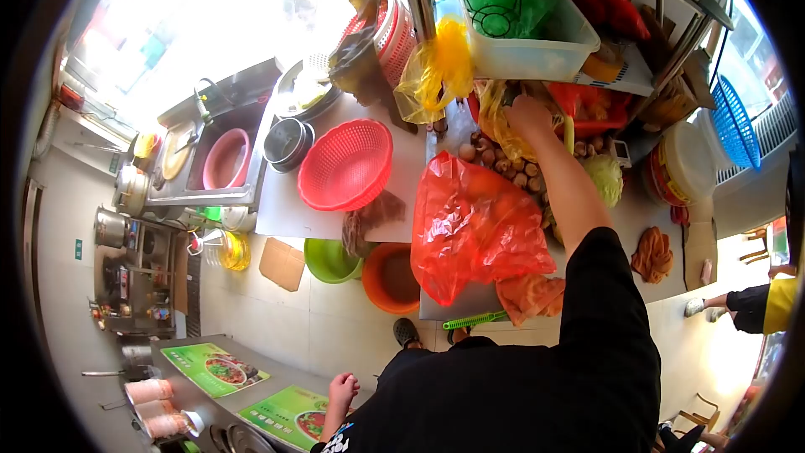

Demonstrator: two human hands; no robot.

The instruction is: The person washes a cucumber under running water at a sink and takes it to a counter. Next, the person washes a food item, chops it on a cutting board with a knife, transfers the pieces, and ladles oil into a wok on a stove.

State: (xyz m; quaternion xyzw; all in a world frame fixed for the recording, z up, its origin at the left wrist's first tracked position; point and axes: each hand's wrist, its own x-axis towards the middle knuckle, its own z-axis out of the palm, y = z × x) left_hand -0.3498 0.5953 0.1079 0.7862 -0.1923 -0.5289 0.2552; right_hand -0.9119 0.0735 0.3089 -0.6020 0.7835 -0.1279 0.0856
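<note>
My right hand (pixel 530 115) reaches across the worktop to a yellow plastic bag (pixel 513 136), its fingers bent at the bag's mouth. Something small and dark shows by the fingertips, too unclear to name. Brown round vegetables or eggs (pixel 513 169) lie in a heap just below the bag. A red plastic bag (pixel 478 226) with round things inside sits left of my right forearm. Beside that forearm, on the right, is a pale green cabbage (pixel 604 179). My left hand (pixel 342 390) hangs low at my side, fingers curled in, and nothing shows in it.
A red colander (pixel 345 165) and metal bowls (pixel 287 143) stand left, near the sink (pixel 251 127). Above the worktop, a shelf holds a white bin (pixel 532 57) with a green bag. Green and orange buckets (pixel 391 278) are on the floor. Another person (pixel 746 306) stands far right.
</note>
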